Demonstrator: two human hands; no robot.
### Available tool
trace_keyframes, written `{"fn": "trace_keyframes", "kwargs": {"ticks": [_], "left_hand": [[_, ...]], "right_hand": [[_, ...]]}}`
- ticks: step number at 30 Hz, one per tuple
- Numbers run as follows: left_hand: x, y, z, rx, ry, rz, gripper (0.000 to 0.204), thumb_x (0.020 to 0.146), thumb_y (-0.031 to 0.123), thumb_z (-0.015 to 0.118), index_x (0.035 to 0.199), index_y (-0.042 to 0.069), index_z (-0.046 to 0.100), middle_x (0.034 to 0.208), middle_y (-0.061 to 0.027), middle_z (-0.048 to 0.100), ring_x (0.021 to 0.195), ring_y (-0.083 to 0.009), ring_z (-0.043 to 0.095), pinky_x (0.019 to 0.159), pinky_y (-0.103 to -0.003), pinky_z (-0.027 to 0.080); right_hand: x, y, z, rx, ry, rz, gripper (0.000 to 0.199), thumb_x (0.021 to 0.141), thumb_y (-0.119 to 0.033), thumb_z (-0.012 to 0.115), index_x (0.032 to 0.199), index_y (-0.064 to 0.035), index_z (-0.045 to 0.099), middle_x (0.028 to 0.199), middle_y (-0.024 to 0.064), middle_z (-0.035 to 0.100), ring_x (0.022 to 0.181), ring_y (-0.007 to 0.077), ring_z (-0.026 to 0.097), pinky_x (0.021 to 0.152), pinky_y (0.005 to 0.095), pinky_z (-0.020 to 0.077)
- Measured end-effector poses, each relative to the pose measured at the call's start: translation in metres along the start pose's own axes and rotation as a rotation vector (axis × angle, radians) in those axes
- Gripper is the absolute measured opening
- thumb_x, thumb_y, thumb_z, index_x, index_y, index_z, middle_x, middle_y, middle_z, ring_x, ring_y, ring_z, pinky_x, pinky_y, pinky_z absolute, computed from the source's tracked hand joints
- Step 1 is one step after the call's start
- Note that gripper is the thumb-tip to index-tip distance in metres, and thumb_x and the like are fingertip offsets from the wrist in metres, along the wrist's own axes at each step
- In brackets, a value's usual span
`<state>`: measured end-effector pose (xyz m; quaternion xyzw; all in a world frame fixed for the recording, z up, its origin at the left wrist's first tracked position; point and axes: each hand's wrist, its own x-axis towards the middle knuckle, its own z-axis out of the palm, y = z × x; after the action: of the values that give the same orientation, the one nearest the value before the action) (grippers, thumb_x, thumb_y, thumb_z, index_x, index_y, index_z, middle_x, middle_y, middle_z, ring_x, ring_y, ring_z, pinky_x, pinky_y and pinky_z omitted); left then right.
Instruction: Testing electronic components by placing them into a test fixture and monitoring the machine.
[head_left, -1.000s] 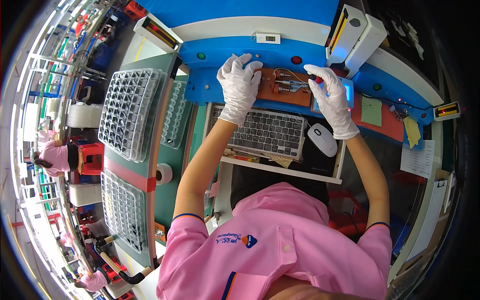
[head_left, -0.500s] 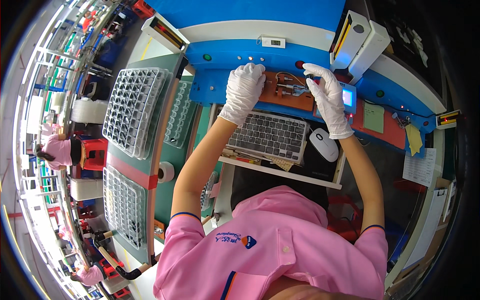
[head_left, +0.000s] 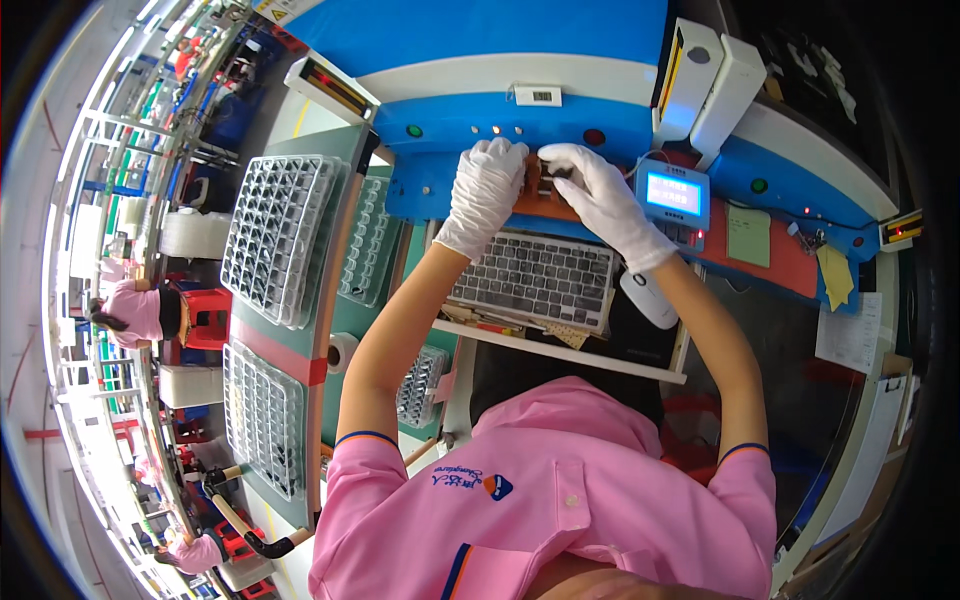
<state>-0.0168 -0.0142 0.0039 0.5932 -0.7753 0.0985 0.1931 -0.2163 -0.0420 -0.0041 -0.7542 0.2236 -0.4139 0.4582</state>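
Note:
Both my hands wear white gloves and are raised at the brown fixture block (head_left: 540,207) on the blue machine. My left hand (head_left: 487,195) is at the block's left end, its fingers curled in; whatever they hold is hidden. My right hand (head_left: 605,205) reaches over the block from the right. Its thumb and forefinger are bent around a small dark part (head_left: 556,172), too small to make out fully. Metal fittings on the block are mostly covered by my hands.
Below the fixture, an open drawer holds a keyboard (head_left: 535,277) and a mouse (head_left: 649,298). A lit control screen (head_left: 674,194) stands right of my right hand. Clear plastic trays (head_left: 282,240) with dark parts lie on a green shelf at left. White sensor posts (head_left: 728,100) flank the machine.
My right hand has moved left from beside the screen to over the fixture, close to my left hand. It now covers the metal fittings and uncovers the screen. My left hand has barely moved.

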Motion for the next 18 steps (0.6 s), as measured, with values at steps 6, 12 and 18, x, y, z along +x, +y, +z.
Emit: {"fn": "trace_keyframes", "kwargs": {"ticks": [6,12,18], "left_hand": [[0.035,0.091,-0.057,-0.197,-0.059,-0.003,0.024,0.083,0.004,0.066,0.107,0.007,0.064,0.081,-0.0145,0.068,0.079,-0.0372,0.068,0.075,-0.048,0.054],[0.164,0.271,-0.029,-0.802,0.102,0.408,0.064,0.075,-0.001,0.064,0.138,0.002,0.051,0.125,-0.0219,0.058,0.109,-0.0401,0.059,0.092,-0.046,0.051],[0.357,0.333,0.087,-0.565,0.250,-0.138,0.068,0.087,0.026,0.062,0.149,0.006,0.042,0.154,-0.0216,0.038,0.145,-0.0434,0.032,0.113,-0.065,0.030]], "right_hand": [[-0.029,-0.061,-0.128,-0.553,0.528,-0.288,0.027,0.097,0.003,0.061,0.121,-0.0045,0.067,0.122,0.0094,0.067,0.112,0.0190,0.063,0.097,0.0335,0.0522],[0.069,-0.028,-0.326,-0.348,0.981,-0.236,0.025,0.103,-0.007,0.060,0.128,-0.0073,0.065,0.119,0.0048,0.067,0.102,0.0098,0.062,0.091,0.0257,0.0525],[0.067,0.073,-0.429,-1.118,1.038,0.073,0.020,0.086,-0.008,0.067,0.107,-0.0085,0.071,0.108,0.0157,0.069,0.103,0.0319,0.064,0.093,0.0421,0.0526]]}}
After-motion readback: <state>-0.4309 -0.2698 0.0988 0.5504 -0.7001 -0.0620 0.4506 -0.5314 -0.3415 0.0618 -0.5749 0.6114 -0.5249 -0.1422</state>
